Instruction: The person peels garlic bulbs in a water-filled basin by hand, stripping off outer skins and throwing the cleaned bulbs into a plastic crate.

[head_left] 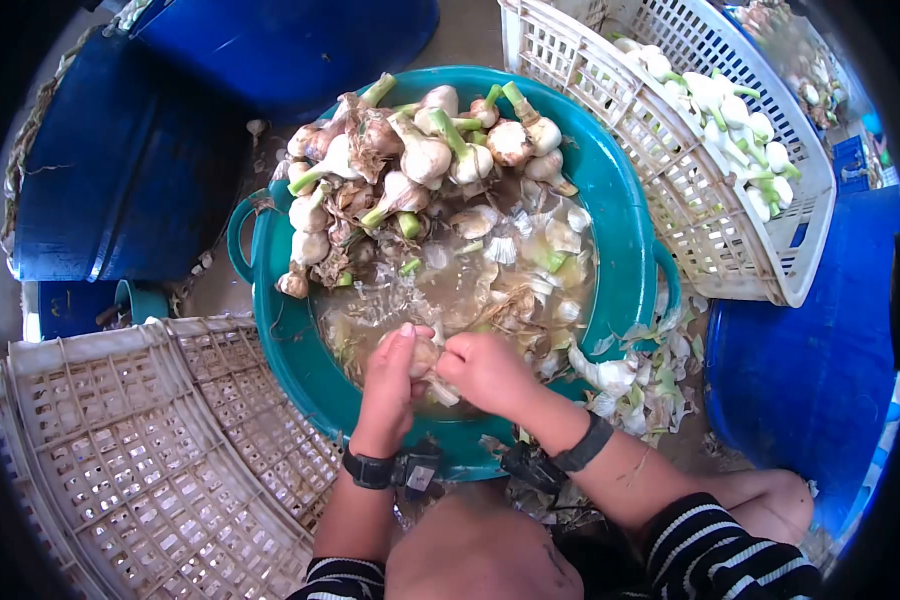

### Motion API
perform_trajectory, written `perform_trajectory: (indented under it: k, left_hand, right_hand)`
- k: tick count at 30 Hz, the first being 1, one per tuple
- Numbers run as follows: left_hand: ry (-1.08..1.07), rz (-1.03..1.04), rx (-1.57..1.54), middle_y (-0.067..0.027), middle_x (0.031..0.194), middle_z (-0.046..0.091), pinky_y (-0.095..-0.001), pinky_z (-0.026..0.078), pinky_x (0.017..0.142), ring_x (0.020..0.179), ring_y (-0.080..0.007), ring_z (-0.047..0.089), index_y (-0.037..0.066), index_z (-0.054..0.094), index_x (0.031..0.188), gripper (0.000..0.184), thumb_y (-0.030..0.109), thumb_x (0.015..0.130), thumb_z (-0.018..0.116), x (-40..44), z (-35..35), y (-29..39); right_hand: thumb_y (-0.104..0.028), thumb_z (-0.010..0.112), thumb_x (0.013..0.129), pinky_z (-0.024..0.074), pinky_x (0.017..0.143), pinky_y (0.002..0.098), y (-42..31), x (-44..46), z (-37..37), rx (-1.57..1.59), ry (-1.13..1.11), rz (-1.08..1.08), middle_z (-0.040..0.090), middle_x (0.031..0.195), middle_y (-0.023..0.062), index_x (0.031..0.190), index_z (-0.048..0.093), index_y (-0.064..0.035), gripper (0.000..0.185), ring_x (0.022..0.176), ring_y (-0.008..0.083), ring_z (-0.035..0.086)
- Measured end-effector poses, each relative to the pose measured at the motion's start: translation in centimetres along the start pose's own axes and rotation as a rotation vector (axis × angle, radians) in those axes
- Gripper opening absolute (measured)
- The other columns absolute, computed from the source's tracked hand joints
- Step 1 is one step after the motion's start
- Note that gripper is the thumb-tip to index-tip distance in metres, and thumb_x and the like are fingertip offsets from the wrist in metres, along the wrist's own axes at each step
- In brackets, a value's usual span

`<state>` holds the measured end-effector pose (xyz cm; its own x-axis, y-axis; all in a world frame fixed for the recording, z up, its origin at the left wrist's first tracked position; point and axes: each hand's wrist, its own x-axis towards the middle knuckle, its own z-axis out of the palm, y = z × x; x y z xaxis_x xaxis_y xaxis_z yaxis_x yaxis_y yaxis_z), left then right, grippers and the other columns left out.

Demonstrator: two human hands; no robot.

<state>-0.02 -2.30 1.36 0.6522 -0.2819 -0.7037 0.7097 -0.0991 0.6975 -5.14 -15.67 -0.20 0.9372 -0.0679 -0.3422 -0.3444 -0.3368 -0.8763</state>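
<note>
Green tub (610, 180): middle of the frame, holding murky water (450, 290) with floating peels.
White crate (660, 140): upper right, containing peeled garlic.
Garlic heap (410, 150): tub's upper left.
Left hand (392, 375): lower centre, fingers curled round a garlic bulb (424, 356).
Right hand (480, 370): just right, fingertips pinched together at the bulb.

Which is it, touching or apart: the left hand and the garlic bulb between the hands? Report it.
Touching. The head view shows the left hand with its fingers closed against the garlic bulb.
</note>
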Motion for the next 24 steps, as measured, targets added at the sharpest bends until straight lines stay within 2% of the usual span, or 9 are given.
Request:
perform_trajectory:
  k: [1,3,7,9,13,16,18,19,24]
  left_hand:
    - [0.001,0.0,0.0,0.0033,0.071,0.051,-0.0181,0.032,0.046,0.058,-0.0028,0.045,0.006,0.056,0.096,0.029,0.031,0.093,0.043,0.2,-0.2,-0.5]
    - [-0.045,0.076,-0.161,0.0008,0.076,0.054,-0.0199,0.039,0.055,0.064,-0.0061,0.049,0.003,0.056,0.102,0.032,0.03,0.091,0.04,0.8,-0.7,-1.8]
    - [-0.153,0.418,0.115,-0.0074,0.096,0.06,-0.0252,0.045,0.075,0.082,-0.0142,0.057,-0.002,0.052,0.115,0.043,0.032,0.092,0.037,1.5,-2.0,-1.8]
    - [-0.173,0.241,0.082,-0.0078,0.097,0.06,-0.0249,0.045,0.075,0.083,-0.014,0.057,-0.002,0.051,0.116,0.047,0.036,0.092,0.036,1.1,-1.9,-0.6]
    - [-0.202,0.068,0.343,-0.0084,0.094,0.061,-0.0254,0.046,0.073,0.083,-0.0124,0.057,-0.001,0.049,0.12,0.045,0.034,0.091,0.047,0.4,-1.6,0.4]
    - [-0.153,0.325,0.565,-0.0109,0.098,0.06,-0.0313,0.046,0.072,0.085,-0.0166,0.058,0.002,0.049,0.119,0.043,0.015,0.08,0.063,-1.1,0.8,-0.4]
    - [-0.147,1.1,1.17,-0.0148,0.106,0.056,-0.0385,0.045,0.078,0.09,-0.0263,0.057,0.003,0.05,0.118,0.048,0.008,0.073,0.065,-1.7,1.6,-0.2]
    - [-0.183,1.081,1.145,-0.0167,0.112,0.053,-0.0434,0.041,0.088,0.101,-0.0344,0.052,0.004,0.053,0.114,0.048,0.001,0.068,0.064,-1.6,1.4,-0.8]
    - [-0.034,1.14,1.039,-0.0196,0.119,0.051,-0.0419,0.041,0.091,0.112,-0.0381,0.048,0.004,0.056,0.111,0.042,-0.009,0.071,0.056,0.2,0.0,-3.0]
  right_hand:
    - [-0.027,0.053,0.084,0.0451,0.052,0.0377,0.0,0.2,0.2,0.0,0.0,0.0,0.055,0.057,0.0148,0.074,0.057,-0.0012,0.028,0.049,0.0266,0.055]
    - [-0.027,0.048,0.088,0.0468,0.053,0.0366,0.2,0.4,0.5,0.753,-0.229,0.509,0.059,0.064,0.0113,0.078,0.058,0.0025,0.032,0.057,0.0213,0.059]
    - [-0.027,0.047,0.09,0.0467,0.054,0.035,0.1,-0.3,0.9,0.868,-0.175,0.509,0.059,0.068,0.0066,0.078,0.056,0.0026,0.033,0.064,0.0153,0.059]
    - [-0.024,0.048,0.089,0.0459,0.057,0.0344,1.6,-0.6,2.2,0.56,0.009,-0.093,0.058,0.067,0.0071,0.083,0.057,0.0027,0.029,0.066,0.0153,0.058]
    - [-0.022,0.049,0.089,0.0454,0.061,0.034,0.7,-0.6,0.8,-0.049,0.195,-0.382,0.058,0.066,0.0078,0.085,0.059,0.0019,0.026,0.065,0.015,0.058]
    - [-0.019,0.048,0.089,0.0442,0.059,0.0338,1.8,0.0,1.1,0.097,0.165,0.002,0.06,0.069,0.0068,0.083,0.059,0.0008,0.024,0.064,0.0157,0.058]
    - [-0.019,0.047,0.09,0.0453,0.054,0.0323,3.2,1.7,1.0,0.82,0.107,0.47,0.061,0.072,0.0051,0.079,0.059,-0.0019,0.023,0.063,0.0169,0.059]
    - [-0.02,0.046,0.091,0.0473,0.053,0.0298,2.7,1.8,-0.4,0.947,-0.009,0.598,0.061,0.074,0.0033,0.085,0.059,-0.0041,0.022,0.061,0.0163,0.058]
    - [-0.022,0.042,0.093,0.0505,0.058,0.0297,2.0,0.6,-1.9,1.172,-0.13,0.474,0.06,0.087,0.0052,0.101,0.055,-0.0053,0.022,0.074,0.0147,0.059]
